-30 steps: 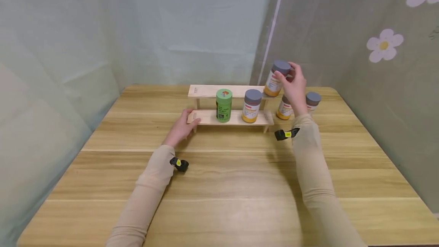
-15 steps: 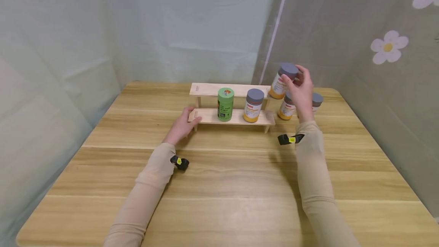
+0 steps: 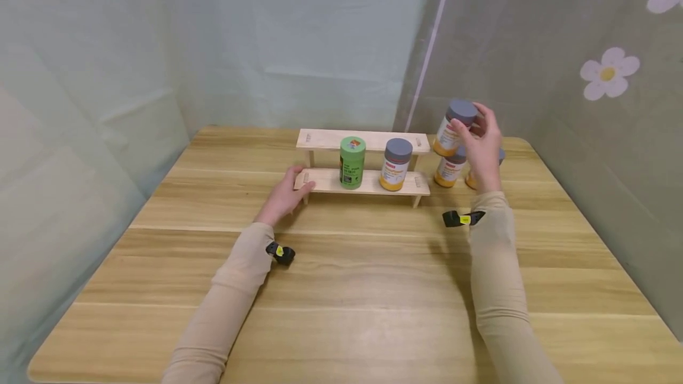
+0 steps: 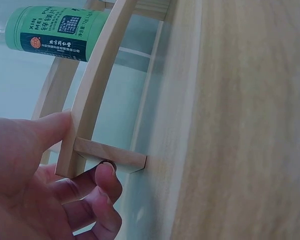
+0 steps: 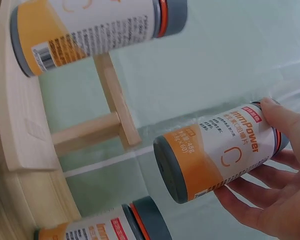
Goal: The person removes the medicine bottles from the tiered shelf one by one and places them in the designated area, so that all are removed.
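My right hand (image 3: pixel 482 150) holds a supplement bottle (image 5: pixel 220 150) with a grey lid and an orange-and-white label, gripping it near the lid. In the head view that bottle is tilted, up beside the right end of the wooden two-tier shelf (image 3: pixel 368 141). At the lower tier's left end, my left hand (image 3: pixel 283 197) grips the board, thumb on top and fingers beneath, as the left wrist view (image 4: pixel 85 110) shows. On that tier stand a green bottle (image 3: pixel 352 163) and another grey-lidded bottle (image 3: pixel 395 165).
Two more grey-lidded bottles stand on the table right of the shelf: one bottle (image 3: pixel 449 172) below the held one, the other bottle (image 3: pixel 471 181) partly hidden by my right hand. The wooden table (image 3: pixel 352 289) reaches to draped cloth (image 3: pixel 288 46) at the back.
My right hand has moved right with the bottle, from over the upper tier's right end to beyond it. The left hand stays on the shelf.
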Demonstrator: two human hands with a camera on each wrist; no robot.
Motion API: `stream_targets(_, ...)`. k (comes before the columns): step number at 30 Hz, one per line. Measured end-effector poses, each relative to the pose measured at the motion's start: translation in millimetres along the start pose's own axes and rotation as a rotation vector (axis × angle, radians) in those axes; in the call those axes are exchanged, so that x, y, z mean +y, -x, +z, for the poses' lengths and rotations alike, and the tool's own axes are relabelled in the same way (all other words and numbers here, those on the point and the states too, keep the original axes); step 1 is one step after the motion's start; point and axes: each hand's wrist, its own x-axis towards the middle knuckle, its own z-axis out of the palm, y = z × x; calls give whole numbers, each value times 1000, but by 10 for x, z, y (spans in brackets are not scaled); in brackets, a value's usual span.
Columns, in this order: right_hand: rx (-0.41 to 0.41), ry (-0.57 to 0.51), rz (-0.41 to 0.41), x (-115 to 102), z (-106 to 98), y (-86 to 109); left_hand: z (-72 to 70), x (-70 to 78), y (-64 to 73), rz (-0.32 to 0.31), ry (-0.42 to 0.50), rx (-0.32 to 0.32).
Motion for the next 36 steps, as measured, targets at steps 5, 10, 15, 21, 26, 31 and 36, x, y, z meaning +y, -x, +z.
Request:
stream_targets(5,36,-20,10,25,-105,-24,9,18,7,1,19,3)
stream_targets(10,47,-52,40,74,-206,-33,14,26,12,1,15,1)
stream_targets(15,28,-45,57,126,-279,-46,23,-2,11,14,14,7)
stream_targets(21,4,-12,59,133,-344,-75,16,-13,-2,22,18,0)
stream_targets(26,-8,7,44,124,-316,-98,-9,-30,3,23,7,12)
stream_targets(31,-14,33,33,152,-338,-92,3,-20,-9,25,2,11)
stream_targets(36,6,28,21,230,-401,-87,3,-19,1,12,9,0)
